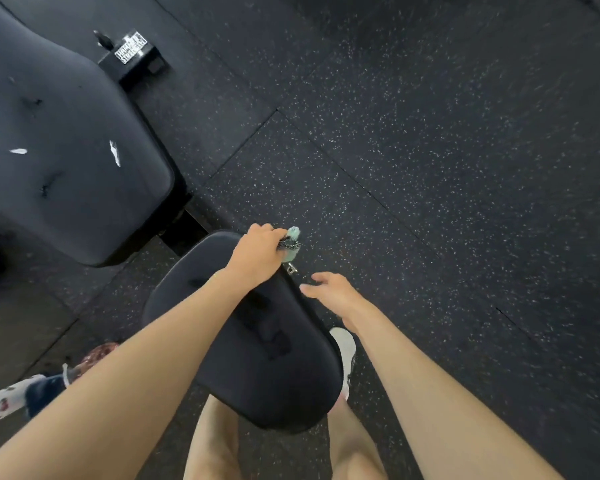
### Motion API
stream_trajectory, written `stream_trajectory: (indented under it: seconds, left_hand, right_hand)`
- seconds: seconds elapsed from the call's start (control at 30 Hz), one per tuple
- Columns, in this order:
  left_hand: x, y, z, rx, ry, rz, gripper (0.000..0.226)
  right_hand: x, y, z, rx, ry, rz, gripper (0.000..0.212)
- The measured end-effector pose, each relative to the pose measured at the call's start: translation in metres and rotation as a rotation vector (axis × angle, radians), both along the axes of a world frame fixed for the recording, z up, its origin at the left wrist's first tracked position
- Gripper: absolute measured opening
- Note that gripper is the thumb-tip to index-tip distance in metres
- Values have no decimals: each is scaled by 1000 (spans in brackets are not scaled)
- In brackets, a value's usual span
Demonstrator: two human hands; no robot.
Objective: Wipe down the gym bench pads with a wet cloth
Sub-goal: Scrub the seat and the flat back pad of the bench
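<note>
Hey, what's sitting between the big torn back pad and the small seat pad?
Head view: a black frame bar spans the gap between back pad and seat pad; beside it, only speckled rubber floor.

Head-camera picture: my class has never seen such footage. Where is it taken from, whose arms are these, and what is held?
The camera sits on a person's head and looks down, so both bare arms are the wearer's. The left hand grips a small pale green bundle, seemingly the cloth, at the far end of the small black seat pad. The right hand hangs open beside that pad, holding nothing. A larger, torn back pad stands upper left, over speckled rubber floor.
</note>
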State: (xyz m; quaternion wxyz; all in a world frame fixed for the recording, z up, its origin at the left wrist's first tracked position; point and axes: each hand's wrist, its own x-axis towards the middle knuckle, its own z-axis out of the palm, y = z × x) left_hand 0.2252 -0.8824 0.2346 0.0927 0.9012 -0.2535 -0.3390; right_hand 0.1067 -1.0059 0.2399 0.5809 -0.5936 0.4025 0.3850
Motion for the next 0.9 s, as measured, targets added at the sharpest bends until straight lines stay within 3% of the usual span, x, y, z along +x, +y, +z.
stream_trajectory:
  seconds: [0.07, 0.13, 0.23, 0.3, 0.5, 0.67, 0.9]
  left_hand:
    - [-1, -13, -1, 103, 65, -67, 30]
    - [-13, -31, -1, 212, 92, -247, 26]
    - [-46, -50, -3, 309, 27, -610, 19]
    - [-62, -53, -9, 323, 42, -701, 19]
    - [-48, -50, -25, 344, -17, -762, 21]
    - [-25, -43, -28, 346, -26, -632, 22]
    - [12, -33, -24, 290, -1, -417, 23]
  right_hand:
    - [-2, 8, -7, 61, 60, 36, 80]
    - [-8, 15, -13, 76, 89, 89, 91]
    - [-22, 18, -20, 70, 112, 58, 66]
    - [-33, 18, -21, 86, 120, 1, 49]
    - [-33, 17, -27, 60, 143, 36, 70]
    - [-10, 23, -21, 96, 48, -58, 49]
    - [4, 31, -22, 50, -9, -132, 52]
